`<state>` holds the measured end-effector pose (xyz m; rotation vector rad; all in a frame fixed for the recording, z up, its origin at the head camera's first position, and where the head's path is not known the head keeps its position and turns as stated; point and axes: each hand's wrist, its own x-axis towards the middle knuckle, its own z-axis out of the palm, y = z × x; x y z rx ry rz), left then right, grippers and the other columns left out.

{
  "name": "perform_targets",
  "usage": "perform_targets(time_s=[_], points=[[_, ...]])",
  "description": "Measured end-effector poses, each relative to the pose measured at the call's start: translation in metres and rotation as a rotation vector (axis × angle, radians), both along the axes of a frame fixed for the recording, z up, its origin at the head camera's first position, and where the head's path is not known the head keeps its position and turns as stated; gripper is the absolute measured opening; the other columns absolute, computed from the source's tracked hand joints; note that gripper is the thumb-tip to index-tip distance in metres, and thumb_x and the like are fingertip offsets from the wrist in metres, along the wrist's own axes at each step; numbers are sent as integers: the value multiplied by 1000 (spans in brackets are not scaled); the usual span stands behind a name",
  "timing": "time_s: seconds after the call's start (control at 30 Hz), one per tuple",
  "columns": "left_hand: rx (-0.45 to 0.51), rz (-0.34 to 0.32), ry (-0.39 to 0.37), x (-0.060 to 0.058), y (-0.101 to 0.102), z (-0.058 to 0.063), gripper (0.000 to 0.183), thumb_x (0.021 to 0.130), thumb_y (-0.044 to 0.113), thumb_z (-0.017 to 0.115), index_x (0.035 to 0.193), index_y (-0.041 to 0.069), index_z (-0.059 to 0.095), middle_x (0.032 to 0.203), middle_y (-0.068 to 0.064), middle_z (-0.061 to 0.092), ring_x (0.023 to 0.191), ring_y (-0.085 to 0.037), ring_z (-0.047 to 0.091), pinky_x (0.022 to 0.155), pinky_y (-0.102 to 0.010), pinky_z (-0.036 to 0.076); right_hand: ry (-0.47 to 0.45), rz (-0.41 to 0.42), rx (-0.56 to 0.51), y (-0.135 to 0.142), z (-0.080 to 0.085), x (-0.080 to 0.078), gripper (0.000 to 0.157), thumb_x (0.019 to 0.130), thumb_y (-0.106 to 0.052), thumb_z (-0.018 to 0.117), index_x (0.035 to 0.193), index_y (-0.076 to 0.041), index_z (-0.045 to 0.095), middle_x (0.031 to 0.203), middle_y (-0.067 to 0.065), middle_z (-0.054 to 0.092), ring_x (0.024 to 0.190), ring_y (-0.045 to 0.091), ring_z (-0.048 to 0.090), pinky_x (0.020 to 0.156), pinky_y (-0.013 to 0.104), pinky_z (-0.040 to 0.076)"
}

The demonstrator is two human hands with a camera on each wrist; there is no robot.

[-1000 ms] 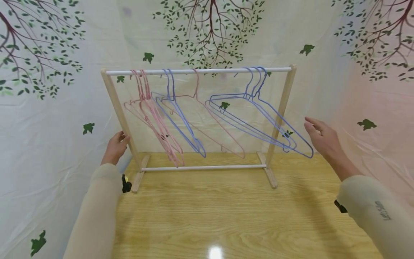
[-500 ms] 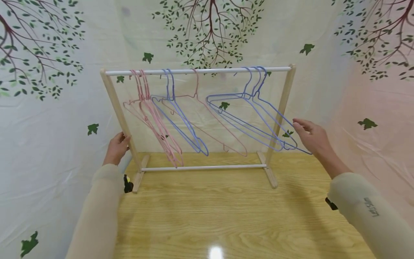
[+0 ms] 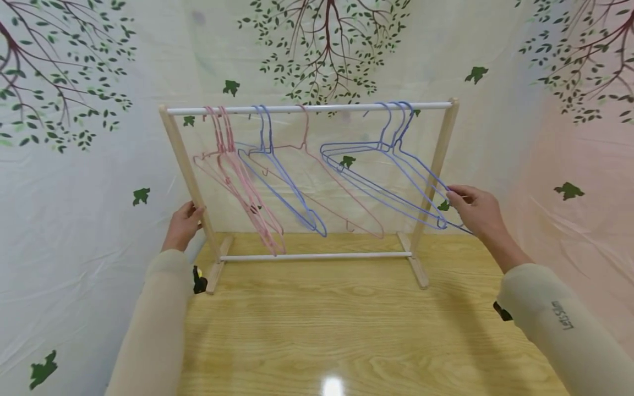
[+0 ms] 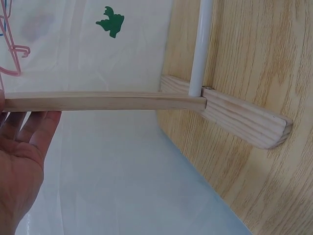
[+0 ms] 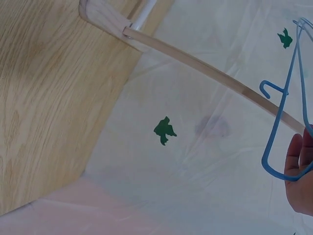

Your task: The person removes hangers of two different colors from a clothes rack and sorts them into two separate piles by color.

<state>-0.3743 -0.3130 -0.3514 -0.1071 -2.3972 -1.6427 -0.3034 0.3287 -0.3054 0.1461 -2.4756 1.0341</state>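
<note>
A small clothes rack with a white top bar point(image 3: 342, 108) holds wire hangers in pink and blue. My left hand point(image 3: 182, 227) grips its left wooden post point(image 4: 107, 102), fingers behind the wood. With thumb and fingertips, my right hand point(image 3: 477, 213) pinches the sloping shoulder of the rightmost blue hanger point(image 3: 418, 159), whose hook stays over the bar. Two other blue hangers hang just left of it. My palm hides the held hanger's outer corner in the head view; the right wrist view shows that blue hanger's end point(image 5: 279, 117) against the fingers.
Several pink hangers point(image 3: 242, 179) bunch at the left of the bar, then two blue hangers point(image 3: 289, 179) and a single pink hanger point(image 3: 306, 129). The rack stands on a wood-grain table point(image 3: 317, 324), with a lower white bar point(image 3: 317, 256) between its feet. A leaf-patterned curtain point(image 3: 569, 132) surrounds it.
My right hand has moved left to the rightmost blue hanger and taken hold of its shoulder. The blue hangers on the right have swung slightly. My left hand stays on the post.
</note>
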Motion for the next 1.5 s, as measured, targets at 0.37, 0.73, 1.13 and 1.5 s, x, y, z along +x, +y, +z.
perform_targets(time_s=[0.37,0.73,1.13,1.5], points=[[7,4,8,0,0,1,52,109,18,36,154,-5,24,147,-34,37,134,-45,37,109,-57,36,8,-16,-119,-2,3,1,47,102,-36,56,129,2,63,91,-6,67,74,-3,57,61,13,50],[15,12,8,0,0,1,51,109,17,36,153,-7,25,146,-34,38,134,-44,37,110,-55,36,109,-45,-156,0,7,2,39,98,-27,64,121,5,68,78,-31,58,65,0,51,54,13,42],[-1,12,9,1,1,2,51,109,17,36,153,-7,25,146,-34,38,134,-45,37,109,-55,36,125,-94,-261,6,12,10,41,96,-27,67,121,5,68,75,-32,60,65,-6,55,57,9,48],[-4,-2,9,-1,-1,1,52,109,17,35,154,-7,22,147,-35,37,134,-46,36,109,-55,36,180,-159,-276,18,1,20,37,95,-26,69,117,3,71,79,-37,58,69,-6,53,57,7,43]])
